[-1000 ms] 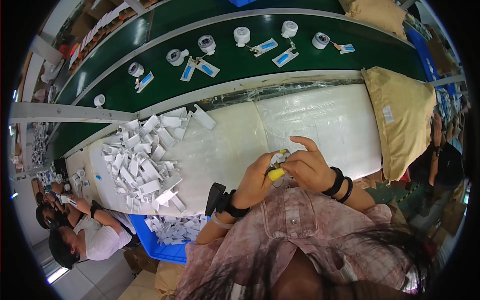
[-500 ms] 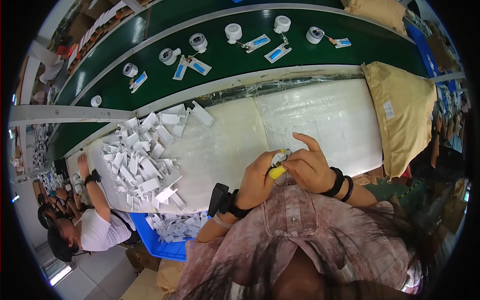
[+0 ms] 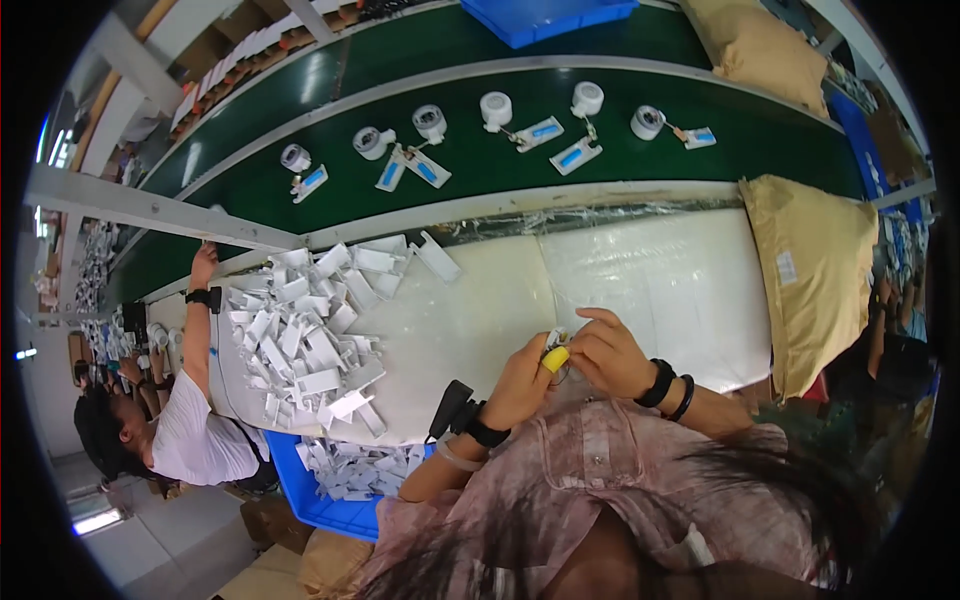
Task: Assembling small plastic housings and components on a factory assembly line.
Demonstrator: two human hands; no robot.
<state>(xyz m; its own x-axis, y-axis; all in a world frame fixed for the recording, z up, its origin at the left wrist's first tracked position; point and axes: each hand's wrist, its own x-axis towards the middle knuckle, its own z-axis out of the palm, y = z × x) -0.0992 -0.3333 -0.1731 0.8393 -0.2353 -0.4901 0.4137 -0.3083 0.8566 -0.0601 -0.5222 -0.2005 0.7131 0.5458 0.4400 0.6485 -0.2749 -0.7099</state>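
Both hands meet over the near edge of the white table (image 3: 480, 310), close to the person's chest. The left hand (image 3: 520, 385) and the right hand (image 3: 608, 352) are closed together on a small white part (image 3: 556, 340), and a yellow cap (image 3: 554, 359) covers a left fingertip pressed against it. The part is too small to tell its shape. The left wrist carries a black band with a small black box (image 3: 452, 405); the right wrist wears two dark bracelets (image 3: 668, 386).

To the left on the table lies a loose heap of white flat pieces (image 3: 310, 335). Below the table's edge stands a blue bin (image 3: 335, 510) holding more of the same white pieces. Beyond the table runs a green belt (image 3: 480, 170) with white round parts (image 3: 495, 108) and small blue-and-white packets set along it. A blue tray (image 3: 560, 15) sits on the far belt; its contents cannot be seen. A tan bag (image 3: 815, 270) hangs over the table's right end.

A co-worker (image 3: 190, 440) on the left reaches up toward a grey rail (image 3: 150, 212).
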